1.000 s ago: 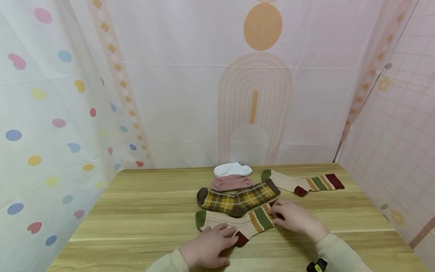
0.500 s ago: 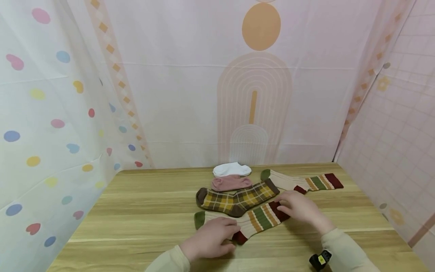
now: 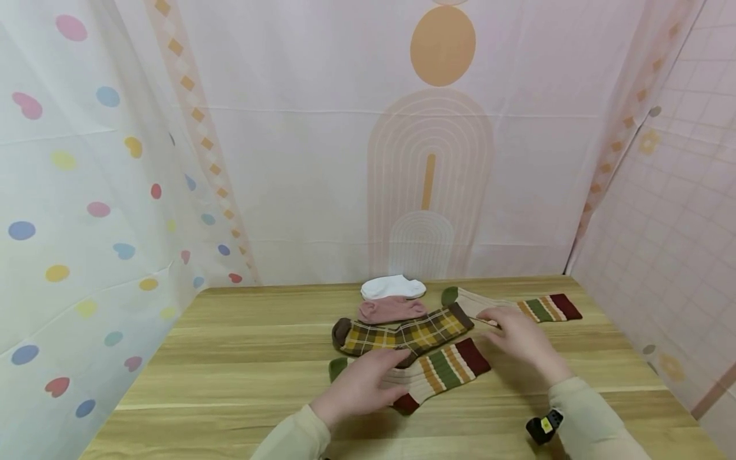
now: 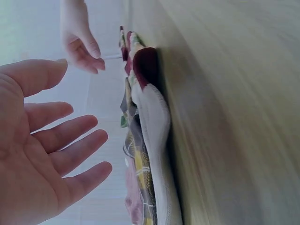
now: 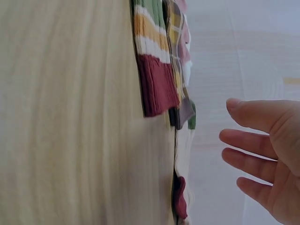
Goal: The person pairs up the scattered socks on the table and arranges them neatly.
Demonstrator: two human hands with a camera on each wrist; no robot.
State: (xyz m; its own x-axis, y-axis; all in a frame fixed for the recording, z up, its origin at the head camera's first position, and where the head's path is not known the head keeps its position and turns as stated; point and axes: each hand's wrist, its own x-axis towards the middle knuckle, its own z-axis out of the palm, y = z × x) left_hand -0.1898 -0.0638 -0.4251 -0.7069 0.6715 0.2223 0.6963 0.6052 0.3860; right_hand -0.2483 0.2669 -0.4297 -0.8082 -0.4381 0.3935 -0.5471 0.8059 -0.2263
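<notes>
My left hand (image 3: 363, 386) hovers above the near striped sock (image 3: 447, 370), hiding part of its cream foot. In the left wrist view that hand (image 4: 49, 140) has its fingers spread and holds nothing, apart from the sock. To the right, my right hand (image 3: 520, 338) is in the air beyond the maroon cuff, covering the heel of the far striped sock (image 3: 540, 309). The right wrist view has this hand (image 5: 269, 154) with loose fingers and nothing in them, clear of the cuff (image 5: 158, 86). Between the striped socks lies a yellow-brown plaid sock (image 3: 431, 331).
A pink ankle sock (image 3: 392, 310) and a white ankle sock (image 3: 393, 287) lie behind the plaid one. All rest on a wood-grain table (image 3: 241, 370), with a patterned curtain (image 3: 310, 191) behind. A small black device (image 3: 544, 427) is by the right sleeve.
My right hand has let go of the near striped sock's cuff and moved right and away from me. The cuff now lies flat. My left hand has risen off the sock.
</notes>
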